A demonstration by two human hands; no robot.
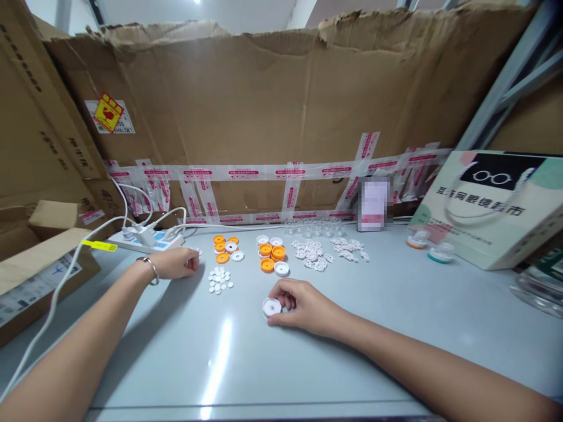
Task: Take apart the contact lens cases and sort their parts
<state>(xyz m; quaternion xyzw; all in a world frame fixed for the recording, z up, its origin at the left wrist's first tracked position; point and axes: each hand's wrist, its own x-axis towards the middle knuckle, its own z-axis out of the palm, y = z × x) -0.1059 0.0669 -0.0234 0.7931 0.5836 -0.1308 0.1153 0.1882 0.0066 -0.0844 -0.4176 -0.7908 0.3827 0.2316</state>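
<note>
My right hand grips a round white cap by its rim, just above or on the table; its recessed inside faces up. My left hand is closed, fingers curled downward beside the power strip; whatever its fingertips hold is hidden. Small pale pieces show just past its knuckles. Between the hands lie several small white discs. Behind them sit orange and white rings and a second group of orange and white caps. White flat patterned parts are heaped farther right.
Clear cups line the cardboard wall. A phone leans there. Two capped clear containers stand by a paper bag at right. A power strip with cables and an opened carton are at left.
</note>
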